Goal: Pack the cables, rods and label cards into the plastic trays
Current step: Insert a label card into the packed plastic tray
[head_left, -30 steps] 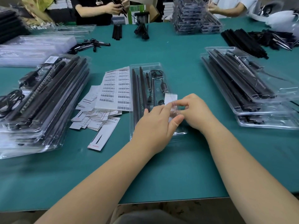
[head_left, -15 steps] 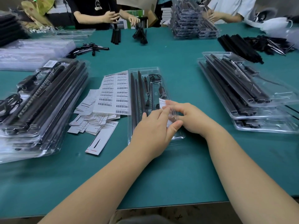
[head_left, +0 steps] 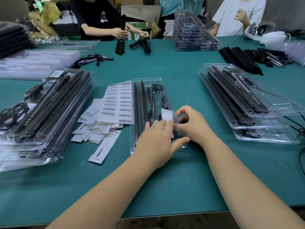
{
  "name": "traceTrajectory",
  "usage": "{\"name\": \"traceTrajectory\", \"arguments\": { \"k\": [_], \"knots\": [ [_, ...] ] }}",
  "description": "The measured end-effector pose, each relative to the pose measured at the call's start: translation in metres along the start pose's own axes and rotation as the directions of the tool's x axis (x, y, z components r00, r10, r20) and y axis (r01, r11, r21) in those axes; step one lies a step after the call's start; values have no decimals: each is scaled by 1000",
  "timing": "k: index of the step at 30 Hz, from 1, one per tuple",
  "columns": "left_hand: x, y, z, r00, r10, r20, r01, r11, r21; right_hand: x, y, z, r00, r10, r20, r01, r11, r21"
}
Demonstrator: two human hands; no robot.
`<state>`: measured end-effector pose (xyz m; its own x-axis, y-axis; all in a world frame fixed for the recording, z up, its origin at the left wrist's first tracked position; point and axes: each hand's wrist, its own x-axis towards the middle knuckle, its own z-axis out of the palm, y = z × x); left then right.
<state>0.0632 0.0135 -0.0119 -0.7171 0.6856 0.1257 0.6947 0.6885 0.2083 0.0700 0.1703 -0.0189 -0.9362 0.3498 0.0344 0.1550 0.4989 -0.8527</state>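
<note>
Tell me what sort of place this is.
Probably a hand-packing workshop: stacks of filled clear plastic trays on a green table, white barcode label sheets, and other workers sorting black rods.

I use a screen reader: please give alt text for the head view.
Both hands, left hand and right hand, press a white label card into a clear plastic tray holding black rods on a green table.

Bare worktop (head_left: 165, 187) lying open along near edge. Barcode label sheets (head_left: 119, 103) crowding left of center tray (head_left: 145, 80); filled tray stacks (head_left: 49, 113) blocking far left, tray stack (head_left: 264, 119) blocking right. Open strip running between center tray and right stack.
</note>
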Motion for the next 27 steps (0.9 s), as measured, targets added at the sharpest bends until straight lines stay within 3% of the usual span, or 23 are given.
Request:
{"name": "traceTrajectory", "arguments": {
  "k": [8,14,19,22,27],
  "knots": [
    [2,-2,6,1000,-8,-26,10,997,79,0,0,-7,997,-35,62,39,998,-56],
    [2,-3,6,1000,21,4,-22,982,188,-2,-1,-8,1000,7,-14,-7,999,-36],
    [-2,-15,4,994,108,-8,-104,975,195,-8,-5,-9,997,71,16,-65,969,-239],
    [-4,-28,1,991,130,-8,-129,985,116,-8,-6,-8,996,78,50,-60,954,-292],
    [-1,-31,3,994,98,-46,-99,995,-20,-7,-4,-5,997,72,37,-65,985,-161]
  ]
}}
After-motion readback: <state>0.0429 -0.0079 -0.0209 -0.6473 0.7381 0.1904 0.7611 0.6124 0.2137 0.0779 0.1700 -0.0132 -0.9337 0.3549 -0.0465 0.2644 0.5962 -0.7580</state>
